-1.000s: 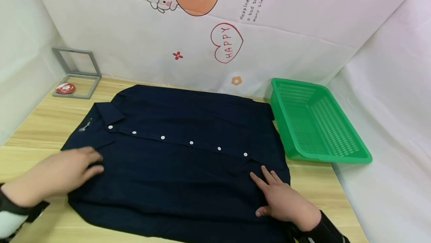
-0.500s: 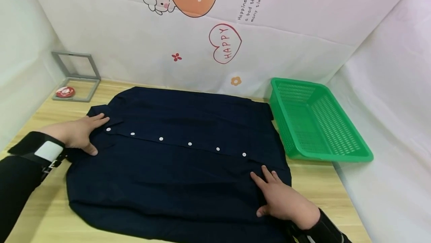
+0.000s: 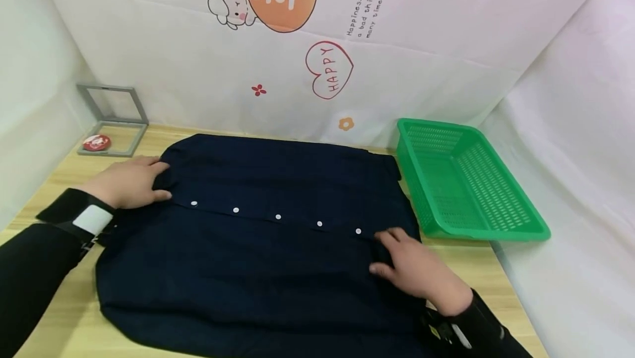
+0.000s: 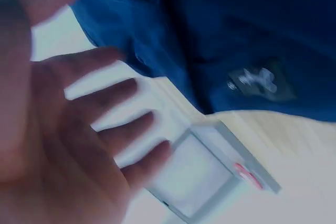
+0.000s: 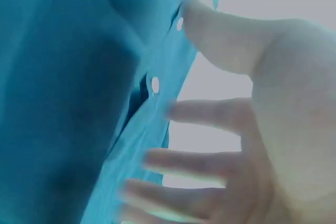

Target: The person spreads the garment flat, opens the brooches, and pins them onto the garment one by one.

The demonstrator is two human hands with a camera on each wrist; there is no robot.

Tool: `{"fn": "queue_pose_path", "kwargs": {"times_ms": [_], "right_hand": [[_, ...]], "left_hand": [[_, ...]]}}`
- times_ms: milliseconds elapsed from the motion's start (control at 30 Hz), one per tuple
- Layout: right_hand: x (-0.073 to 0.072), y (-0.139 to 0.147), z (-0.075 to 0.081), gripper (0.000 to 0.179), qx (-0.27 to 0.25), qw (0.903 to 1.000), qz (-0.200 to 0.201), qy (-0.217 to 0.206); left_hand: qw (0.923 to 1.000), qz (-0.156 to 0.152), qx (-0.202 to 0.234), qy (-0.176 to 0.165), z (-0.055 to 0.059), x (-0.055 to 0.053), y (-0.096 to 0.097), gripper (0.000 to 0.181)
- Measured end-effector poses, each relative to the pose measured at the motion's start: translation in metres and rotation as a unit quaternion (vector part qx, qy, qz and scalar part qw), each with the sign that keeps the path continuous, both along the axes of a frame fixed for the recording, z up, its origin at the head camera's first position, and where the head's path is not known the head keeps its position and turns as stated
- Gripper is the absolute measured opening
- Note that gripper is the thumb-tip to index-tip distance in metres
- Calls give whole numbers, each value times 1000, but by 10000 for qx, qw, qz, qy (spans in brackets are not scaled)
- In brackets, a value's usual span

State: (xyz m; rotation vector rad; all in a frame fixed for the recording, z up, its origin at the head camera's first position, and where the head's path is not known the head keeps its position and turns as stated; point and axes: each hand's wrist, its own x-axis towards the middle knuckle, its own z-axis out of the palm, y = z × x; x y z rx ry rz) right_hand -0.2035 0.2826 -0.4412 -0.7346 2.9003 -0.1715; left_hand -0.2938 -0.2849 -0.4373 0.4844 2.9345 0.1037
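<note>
A dark navy button-up shirt point(image 3: 258, 270) lies spread on the wooden table, its row of white buttons running left to right. My left hand point(image 3: 131, 181) is over the collar end in the head view, hiding the collar. In the left wrist view its fingers point(image 4: 113, 95) are spread and straight, apart from the shirt's neck opening and its label point(image 4: 262, 81). Near the hem my right hand point(image 3: 414, 267) is over the front placket, just below the last button point(image 3: 358, 231). Seen from the right wrist, its fingers point(image 5: 199, 163) are extended and blurred, with no cloth between them and the thumb.
A green plastic basket point(image 3: 421, 198) stands at the right, close to the shirt's hem. At the back left sits a grey hinged frame point(image 3: 136, 140) with a round red-and-white tin point(image 3: 96, 143) on it. White printed cloth point(image 3: 407, 87) walls the table's back and sides.
My left hand has moved from the shirt's near shoulder up to the collar. The right hand has lifted slightly and shifted away from me toward the buttons. The shirt stays spread out.
</note>
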Motion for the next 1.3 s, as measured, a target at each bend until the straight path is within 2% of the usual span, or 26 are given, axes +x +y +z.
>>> {"fn": "queue_pose_path", "kwargs": {"times_ms": [67,133,233,333,400,500,633,733,833,933,1033,1133,1300], "right_hand": [[-10,0,-6,67,26,9986,29,532],[-18,2,-13,72,101,9985,-51,531],[-26,6,-20,81,283,9989,-298,-217],[-29,9,-20,88,411,9926,-566,-994],[-31,8,-16,90,456,9903,-605,-1168],[-38,0,1,88,575,9873,-671,-1318],[-62,-24,30,80,777,9871,-662,-1236],[-95,-45,36,73,811,9897,-623,-1001],[-136,-54,25,65,760,9901,-891,-770],[-172,-49,6,63,675,9845,-1462,-700],[-193,-36,-11,67,579,9734,-1927,-1100],[-203,-27,-16,73,414,9646,-2127,-1501],[-211,-24,-12,80,315,9630,-2145,-1603]], "left_hand": [[9992,-207,315,-134,-6,-4,7,91],[9963,-241,586,-575,-12,-6,11,104],[9908,-33,754,-1124,-17,-8,9,117],[9900,135,604,-1271,-16,-10,7,123],[9909,161,465,-1255,-13,-13,9,123],[9941,117,210,-1055,-5,-17,18,110],[9996,13,-101,-280,5,-29,37,74],[9996,-113,-199,184,5,-45,50,55],[9996,-117,-39,262,-1,-61,57,54],[9995,96,267,-125,-9,-72,59,69],[9957,390,487,-685,-13,-80,57,87],[9923,566,489,-983,-12,-85,55,96],[9876,745,578,-1252,-7,-89,52,102]]}}
